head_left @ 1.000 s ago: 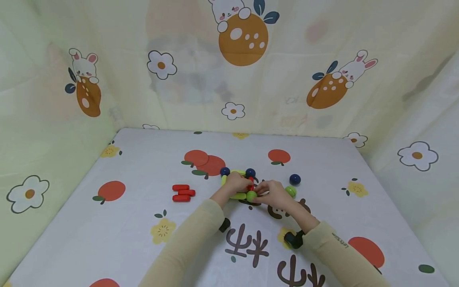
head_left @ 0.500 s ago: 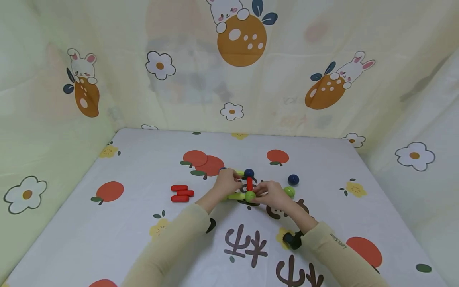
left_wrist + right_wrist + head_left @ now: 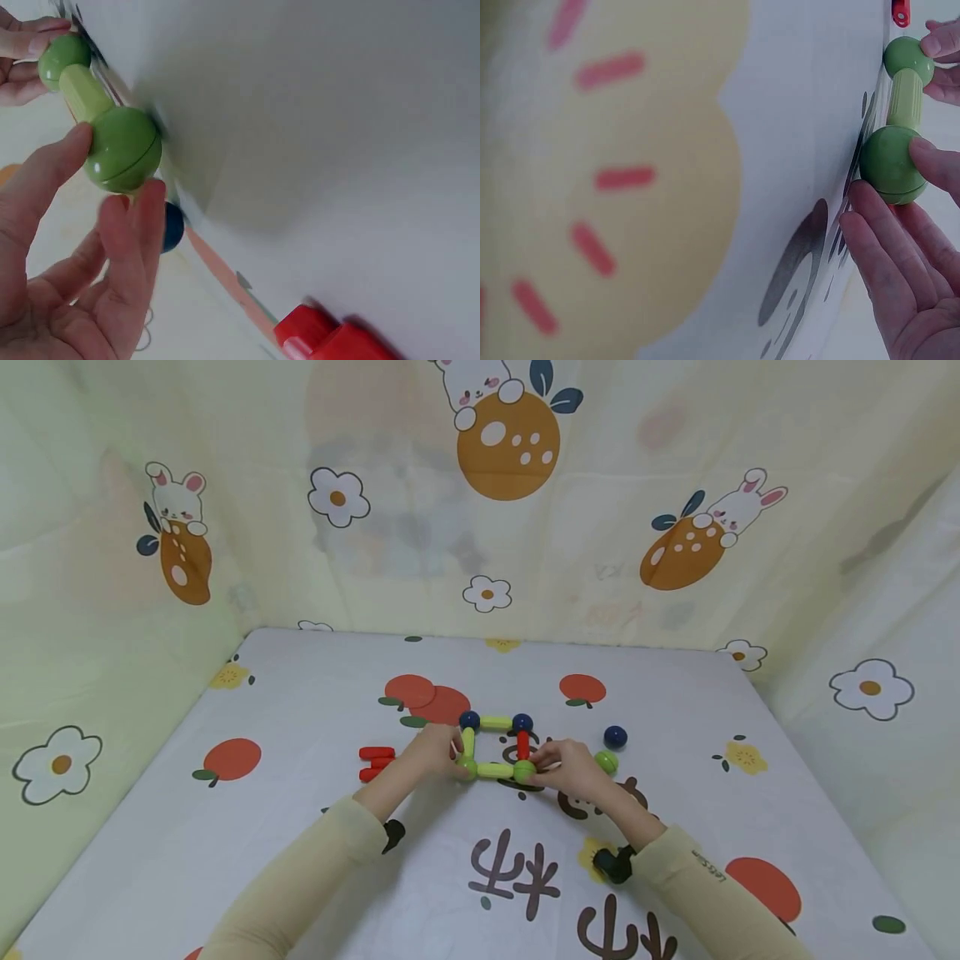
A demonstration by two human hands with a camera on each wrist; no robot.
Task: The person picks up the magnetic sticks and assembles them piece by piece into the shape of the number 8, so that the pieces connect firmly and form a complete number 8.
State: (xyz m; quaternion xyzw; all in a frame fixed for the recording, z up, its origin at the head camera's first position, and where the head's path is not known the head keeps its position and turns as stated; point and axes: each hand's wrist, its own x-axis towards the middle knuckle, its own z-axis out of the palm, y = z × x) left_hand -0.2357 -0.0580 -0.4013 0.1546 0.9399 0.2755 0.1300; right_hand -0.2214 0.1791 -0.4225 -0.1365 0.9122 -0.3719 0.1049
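A four-sided figure of balls and short rods lies flat on the table. Its far corners are a blue ball and another blue ball; both near corners are green balls. Yellow-green rods, such as the far rod, form three sides, and a red rod forms the right one. My left hand pinches the near-left green ball between thumb and fingers. At the near-right corner, my right hand holds the other green ball, thumb on one side and fingertips on the other.
Several loose red rods lie left of the figure, partly behind my left hand. A loose blue ball and a loose green ball sit to the right. Printed fabric walls rise behind the table and at its sides.
My left hand has moved from the red rod on the right side, past the far-left area, to the near-left green ball. My right hand has stayed at the near-right ball.
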